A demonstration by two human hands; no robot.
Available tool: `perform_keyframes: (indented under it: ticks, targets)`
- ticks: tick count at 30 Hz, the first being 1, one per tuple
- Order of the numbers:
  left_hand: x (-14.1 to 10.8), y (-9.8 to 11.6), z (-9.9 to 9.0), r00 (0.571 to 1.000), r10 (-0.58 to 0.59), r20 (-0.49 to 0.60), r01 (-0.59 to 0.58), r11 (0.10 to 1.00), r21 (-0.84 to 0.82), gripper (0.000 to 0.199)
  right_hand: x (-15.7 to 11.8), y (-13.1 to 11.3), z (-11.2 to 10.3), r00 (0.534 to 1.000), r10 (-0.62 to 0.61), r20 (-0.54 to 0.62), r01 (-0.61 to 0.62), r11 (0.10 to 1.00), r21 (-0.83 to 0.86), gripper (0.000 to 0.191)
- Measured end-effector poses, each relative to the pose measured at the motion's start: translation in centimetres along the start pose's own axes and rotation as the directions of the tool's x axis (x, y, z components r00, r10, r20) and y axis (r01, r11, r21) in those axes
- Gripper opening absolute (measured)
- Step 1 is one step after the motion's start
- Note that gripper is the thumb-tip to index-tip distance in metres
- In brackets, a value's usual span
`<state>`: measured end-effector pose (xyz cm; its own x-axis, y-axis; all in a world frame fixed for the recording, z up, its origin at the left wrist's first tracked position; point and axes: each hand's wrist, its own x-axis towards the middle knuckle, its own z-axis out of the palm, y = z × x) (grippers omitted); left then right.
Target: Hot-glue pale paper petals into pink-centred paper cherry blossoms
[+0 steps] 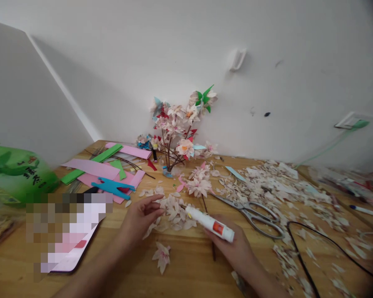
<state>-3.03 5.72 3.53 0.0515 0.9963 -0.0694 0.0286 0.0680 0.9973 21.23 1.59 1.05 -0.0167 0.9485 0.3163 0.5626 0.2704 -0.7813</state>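
My right hand (233, 244) is wrapped around a white glue tube (205, 220) with an orange-red label, its narrow end pointing left over the loose petals. My left hand (141, 217) is at the left edge of the pale petal pile (174, 213), thumb and fingers slightly apart, nothing clearly held. Behind the tube lies a pale pink handmade flower (199, 186); a brown stem (214, 250) runs below my right hand. One small blossom (162, 257) rests in front of the pile.
Scissors (251, 213) lie right of the petals, near scattered scraps (264, 186) and a black cable (301, 252). A flower arrangement (175, 124) stands by the wall. Coloured strips (93, 167), a phone (77, 248) and a green bottle (21, 174) are on the left.
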Motion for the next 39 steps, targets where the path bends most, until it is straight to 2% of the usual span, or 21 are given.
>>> perform_keyframes:
  ticks: [3, 5, 8, 12, 15, 21, 25, 29, 34, 39]
  targets:
    - [-0.2, 0.5, 0.2, 0.993, -0.106, 0.043, 0.112, 0.978, -0.175, 0.05, -0.2, 0.4, 0.7, 0.999, 0.042, -0.006, -0.042, 0.997, 0.063, 0.025]
    - [-0.3, 0.6, 0.3, 0.989, -0.136, 0.061, 0.147, 0.961, -0.233, 0.054, -0.2, 0.5, 0.8, 0.996, 0.088, -0.021, -0.085, 0.991, 0.106, 0.028]
    - [-0.3, 0.4, 0.5, 0.99, -0.133, 0.054, 0.142, 0.964, -0.225, 0.052, -0.2, 0.3, 0.8, 0.989, 0.142, -0.044, -0.133, 0.978, 0.159, 0.027]
    - [-0.2, 0.1, 0.7, 0.995, -0.098, 0.033, 0.102, 0.974, -0.202, 0.034, 0.0, -0.1, 0.6, 0.986, 0.153, -0.067, -0.138, 0.973, 0.182, 0.024]
    - [-0.3, 0.2, 0.7, 0.992, -0.129, 0.018, 0.129, 0.961, -0.244, 0.033, 0.0, -0.2, 0.6, 0.985, 0.162, -0.061, -0.151, 0.976, 0.155, 0.024]
    - [-0.5, 0.6, 0.8, 0.985, -0.175, -0.003, 0.165, 0.933, -0.319, 0.041, -0.1, 0.1, 0.5, 0.991, 0.131, -0.03, -0.127, 0.984, 0.121, 0.022]
    - [-0.6, 0.5, 0.8, 0.985, -0.169, 0.014, 0.167, 0.945, -0.283, 0.041, -0.2, 0.2, 0.5, 0.997, 0.076, -0.027, -0.073, 0.992, 0.104, 0.021]
    - [-0.5, 0.1, 0.7, 0.991, -0.135, 0.005, 0.132, 0.962, -0.24, 0.043, -0.5, -0.4, 0.2, 0.998, 0.042, 0.043, -0.045, 0.997, 0.065, 0.026]
    - [-0.5, 0.0, 1.0, 0.987, -0.157, -0.043, 0.137, 0.945, -0.297, 0.05, -0.9, -0.9, 0.1, 0.993, -0.005, 0.116, 0.002, 1.0, 0.028, 0.026]
    - [-0.5, 0.0, 1.2, 0.982, -0.182, -0.057, 0.149, 0.918, -0.368, 0.052, -0.7, -0.7, 0.1, 0.995, -0.005, 0.098, 0.003, 1.0, 0.012, 0.022]
